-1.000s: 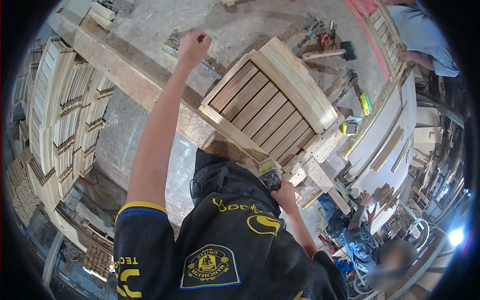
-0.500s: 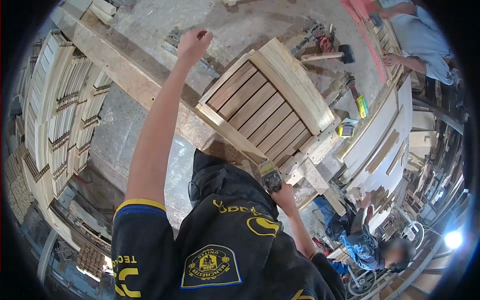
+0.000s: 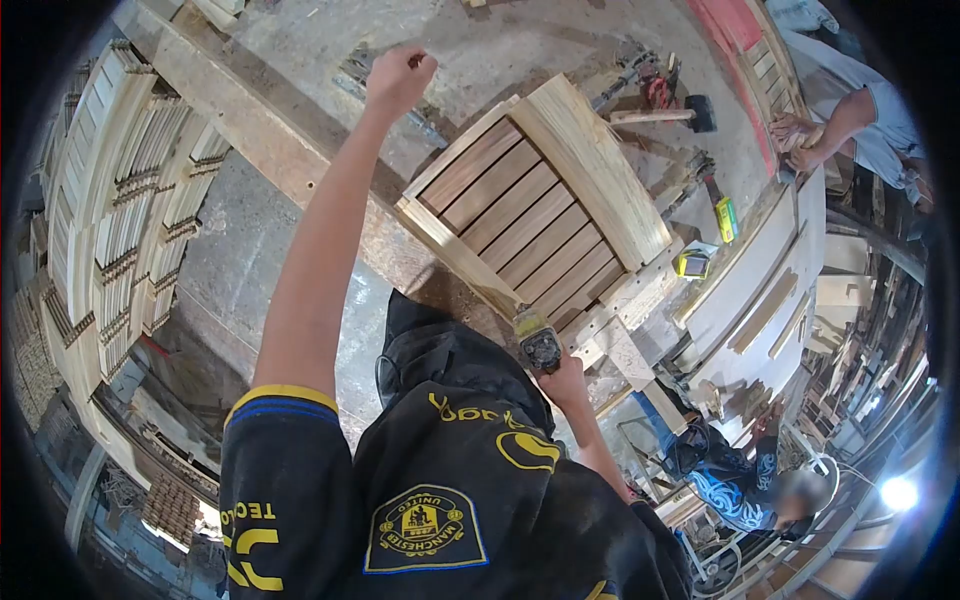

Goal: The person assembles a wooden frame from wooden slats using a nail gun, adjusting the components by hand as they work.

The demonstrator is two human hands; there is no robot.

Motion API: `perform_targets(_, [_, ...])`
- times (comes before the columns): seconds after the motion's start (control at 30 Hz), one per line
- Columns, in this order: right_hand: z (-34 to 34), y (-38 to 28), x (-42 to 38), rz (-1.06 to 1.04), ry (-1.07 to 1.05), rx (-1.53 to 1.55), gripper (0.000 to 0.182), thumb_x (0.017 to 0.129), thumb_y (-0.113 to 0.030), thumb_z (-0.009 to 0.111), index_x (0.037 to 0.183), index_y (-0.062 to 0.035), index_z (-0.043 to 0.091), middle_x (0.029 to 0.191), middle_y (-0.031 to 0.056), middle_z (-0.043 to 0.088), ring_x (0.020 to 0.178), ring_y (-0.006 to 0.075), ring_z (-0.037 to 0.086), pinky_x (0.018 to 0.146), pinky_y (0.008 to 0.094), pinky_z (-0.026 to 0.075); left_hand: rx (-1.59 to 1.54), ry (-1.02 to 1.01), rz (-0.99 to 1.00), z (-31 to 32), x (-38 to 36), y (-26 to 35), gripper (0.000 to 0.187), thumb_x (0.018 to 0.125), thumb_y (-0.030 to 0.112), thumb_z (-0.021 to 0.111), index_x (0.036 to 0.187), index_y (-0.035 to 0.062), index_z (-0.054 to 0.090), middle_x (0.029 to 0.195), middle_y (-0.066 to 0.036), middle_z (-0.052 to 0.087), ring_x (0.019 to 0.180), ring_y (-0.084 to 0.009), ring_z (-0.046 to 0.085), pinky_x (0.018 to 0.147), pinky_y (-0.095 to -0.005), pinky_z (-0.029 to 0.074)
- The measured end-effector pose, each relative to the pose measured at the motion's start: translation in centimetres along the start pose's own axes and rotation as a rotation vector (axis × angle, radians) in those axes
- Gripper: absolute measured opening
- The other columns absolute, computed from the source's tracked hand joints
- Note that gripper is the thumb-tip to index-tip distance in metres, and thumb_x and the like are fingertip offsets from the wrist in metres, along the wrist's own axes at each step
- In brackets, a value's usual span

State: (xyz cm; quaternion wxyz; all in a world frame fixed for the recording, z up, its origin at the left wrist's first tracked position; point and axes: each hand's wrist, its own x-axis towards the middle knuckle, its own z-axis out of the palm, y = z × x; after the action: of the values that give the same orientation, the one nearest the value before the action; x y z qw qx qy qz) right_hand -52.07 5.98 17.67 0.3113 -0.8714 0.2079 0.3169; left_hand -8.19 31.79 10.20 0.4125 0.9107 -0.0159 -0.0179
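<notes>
A slatted wooden panel (image 3: 535, 225) with a pale frame lies on the bench in front of me. My right hand (image 3: 563, 382) is wrapped round a yellow-and-black power tool (image 3: 538, 343), whose exact kind I cannot make out. The tool's front end is at the near edge of the panel's frame. Beyond the panel's far left corner, my left hand (image 3: 399, 82) is raised with its fingers curled closed. Whatever it may hold is hidden. A metal bar clamp (image 3: 425, 128) lies below and beside that hand.
Right of the panel are a mallet (image 3: 655, 116), a tape measure (image 3: 692, 263) and clamps (image 3: 630, 75). Slatted panels are stacked (image 3: 130, 190) at left. A co-worker's hands (image 3: 800, 140) are on wood at upper right. Another person (image 3: 735, 470) is at lower right.
My left hand appears slightly higher and farther right, still curled. The right hand and power tool stay at the panel's near edge. The upper-right co-worker's hands have come together on the wood.
</notes>
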Motion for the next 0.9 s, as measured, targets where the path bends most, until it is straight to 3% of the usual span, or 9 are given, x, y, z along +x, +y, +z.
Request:
perform_targets(0.17, [-1.1, 0.7, -2.1, 0.114, -0.005, -0.016, 0.044, 0.069, -0.02, 0.068, 0.106, 0.0, 0.056, 0.08, 0.0268, 0.062, 0.081, 0.0463, 0.059, 0.07, 0.0491, 0.049, -0.026, -0.008, 0.017, -0.1, 0.1, 0.1, 0.027, 0.081, 0.028, 0.056, 0.087, 0.0034, 0.065, 0.069, -0.012, 0.062, 0.062, -0.0231, 0.057, 0.062, -0.0352, 0.045])
perform_targets(0.23, [-1.2, 1.5, -2.9, 0.153, 0.003, 0.014, 0.041, 0.068, -0.02, 0.07, 0.102, -0.0004, 0.058, 0.082, 0.0251, 0.064, 0.084, 0.0443, 0.06, 0.071, 0.0465, 0.05, -0.023, -0.044, -0.091, -0.2, 0.2, 0.4, 0.029, 0.077, 0.031, 0.055, 0.087, 0.0072, 0.067, 0.079, -0.015, 0.065, 0.076, -0.035, 0.062, 0.071, -0.0411, 0.049])
perform_targets(0.27, [-0.6, 3.4, -3.3, 0.222, -0.049, -0.036, 0.042, 0.067, -0.018, 0.072, 0.103, -0.0008, 0.057, 0.084, 0.0236, 0.064, 0.085, 0.0422, 0.061, 0.07, 0.0443, 0.05, -0.024, -0.049, -0.089, -0.3, 0.2, 0.4, 0.029, 0.077, 0.031, 0.055, 0.087, 0.0072, 0.067, 0.079, -0.015, 0.065, 0.076, -0.035, 0.062, 0.071, -0.0411, 0.049])
perform_targets(0.37, [-0.5, 4.5, -4.3, 0.115, -0.001, 0.151, 0.043, 0.067, -0.017, 0.073, 0.103, -0.0008, 0.057, 0.086, 0.0225, 0.064, 0.085, 0.0403, 0.062, 0.069, 0.043, 0.05, -0.047, -0.065, -0.083, -0.3, 0.1, 0.2, 0.029, 0.077, 0.032, 0.055, 0.088, 0.0074, 0.067, 0.079, -0.014, 0.065, 0.076, -0.0338, 0.062, 0.07, -0.0404, 0.048])
perform_targets(0.47, [0.0, 5.3, -4.4, 0.134, 0.01, 0.057, 0.042, 0.068, -0.015, 0.073, 0.104, -0.0015, 0.057, 0.085, 0.0211, 0.065, 0.084, 0.0392, 0.063, 0.069, 0.0426, 0.051, -0.046, -0.073, -0.093, 0.0, 0.3, 0.0, 0.03, 0.077, 0.032, 0.055, 0.089, 0.007, 0.067, 0.078, -0.014, 0.065, 0.076, -0.0326, 0.062, 0.069, -0.0393, 0.048])
perform_targets(0.53, [0.0, 4.7, -4.3, 0.157, 0.003, 0.067, 0.042, 0.068, -0.015, 0.073, 0.104, -0.0014, 0.057, 0.085, 0.021, 0.065, 0.084, 0.0393, 0.063, 0.069, 0.0428, 0.051, -0.011, -0.03, -0.022, 0.0, 0.2, -0.1, 0.027, 0.083, 0.027, 0.055, 0.088, 0.0043, 0.068, 0.066, -0.008, 0.061, 0.057, -0.0169, 0.054, 0.058, -0.0319, 0.043])
perform_targets(0.67, [-0.5, 3.4, -4.5, 0.17, 0.071, 0.083, 0.041, 0.067, -0.016, 0.073, 0.102, -0.0003, 0.058, 0.082, 0.0216, 0.065, 0.081, 0.0403, 0.063, 0.067, 0.0426, 0.051, -0.038, -0.025, 0.002, -0.1, 0.1, 0.0, 0.026, 0.083, 0.026, 0.055, 0.089, 0.0042, 0.068, 0.064, -0.008, 0.06, 0.057, -0.0163, 0.053, 0.057, -0.0312, 0.043])
perform_targets(0.73, [0.0, 4.1, -4.6, 0.177, 0.078, 0.106, 0.039, 0.067, -0.016, 0.073, 0.1, 0.0003, 0.059, 0.081, 0.0219, 0.064, 0.081, 0.0405, 0.063, 0.067, 0.0424, 0.051, -0.063, -0.078, -0.117, -0.3, 0.2, 0.2, 0.03, 0.077, 0.032, 0.057, 0.09, 0.0062, 0.067, 0.081, -0.013, 0.066, 0.078, -0.0309, 0.063, 0.071, -0.0376, 0.049])
perform_targets(0.9, [0.6, 4.6, -4.9, 0.219, 0.11, 0.168, 0.034, 0.068, -0.018, 0.073, 0.092, 0.002, 0.061, 0.082, 0.0222, 0.065, 0.081, 0.04, 0.063, 0.067, 0.0417, 0.051, -0.023, -0.05, -0.084, 0.0, 0.4, -0.3, 0.03, 0.078, 0.031, 0.056, 0.09, 0.0064, 0.067, 0.08, -0.013, 0.067, 0.077, -0.0306, 0.064, 0.071, -0.0374, 0.049])
